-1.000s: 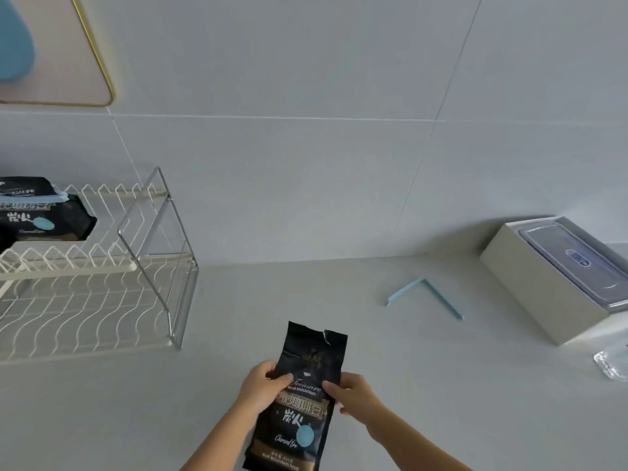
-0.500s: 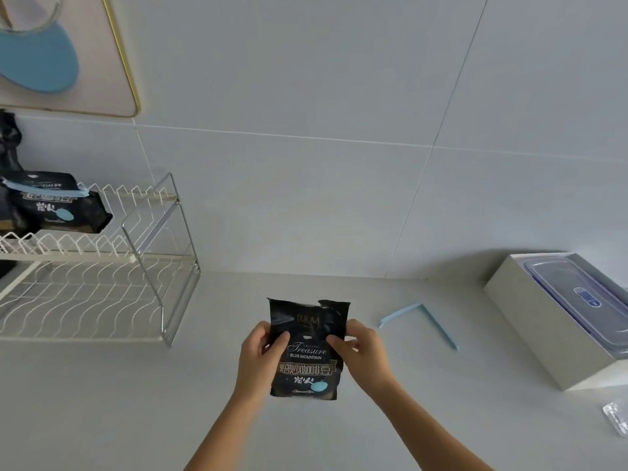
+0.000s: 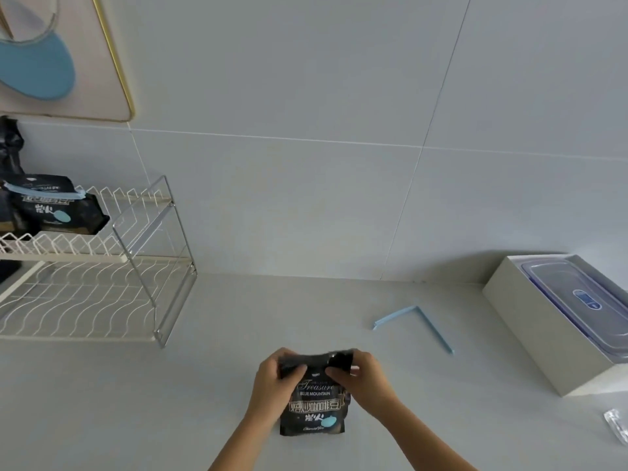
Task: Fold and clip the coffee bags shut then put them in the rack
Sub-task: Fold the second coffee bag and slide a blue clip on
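A black coffee bag (image 3: 314,407) stands upright on the counter in front of me. My left hand (image 3: 277,385) grips its top left corner and my right hand (image 3: 362,375) grips its top right corner, with the top edge bent over toward me. A light blue clip (image 3: 413,322) lies open in an L shape on the counter, to the right and beyond the bag, untouched. At the left stands a white wire rack (image 3: 102,263); its upper shelf holds a black coffee bag (image 3: 56,212) with a blue clip across its folded top.
A white box (image 3: 530,331) with a clear plastic lid stands at the right against the wall. A small clear plastic piece (image 3: 616,424) lies at the right edge. Another dark bag (image 3: 10,147) sits behind the racked one. The tiled wall is close behind.
The bag was lying flat in both hands; it now stands upright on the counter. Both hands slid up to its top corners and bent the top edge over.
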The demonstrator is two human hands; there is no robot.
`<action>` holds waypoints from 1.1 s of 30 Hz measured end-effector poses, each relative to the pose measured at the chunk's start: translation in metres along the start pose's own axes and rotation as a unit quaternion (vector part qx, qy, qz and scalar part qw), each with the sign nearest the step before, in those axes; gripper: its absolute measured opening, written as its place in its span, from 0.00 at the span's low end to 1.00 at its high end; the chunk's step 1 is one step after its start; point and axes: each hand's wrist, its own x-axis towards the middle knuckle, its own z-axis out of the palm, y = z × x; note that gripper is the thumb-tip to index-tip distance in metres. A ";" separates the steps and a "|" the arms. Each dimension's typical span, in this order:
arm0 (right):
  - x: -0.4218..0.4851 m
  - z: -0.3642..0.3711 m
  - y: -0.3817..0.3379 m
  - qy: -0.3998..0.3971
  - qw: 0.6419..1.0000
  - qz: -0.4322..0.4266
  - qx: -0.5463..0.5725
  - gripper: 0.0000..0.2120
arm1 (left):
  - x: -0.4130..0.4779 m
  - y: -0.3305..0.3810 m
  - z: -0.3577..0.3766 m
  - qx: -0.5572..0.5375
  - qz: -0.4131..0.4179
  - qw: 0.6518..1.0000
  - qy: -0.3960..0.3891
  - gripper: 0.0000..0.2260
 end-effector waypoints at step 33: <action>0.015 -0.022 0.037 0.137 0.986 -0.002 0.097 0.20 | 0.024 0.010 0.003 -0.102 -0.013 0.992 0.068 0.03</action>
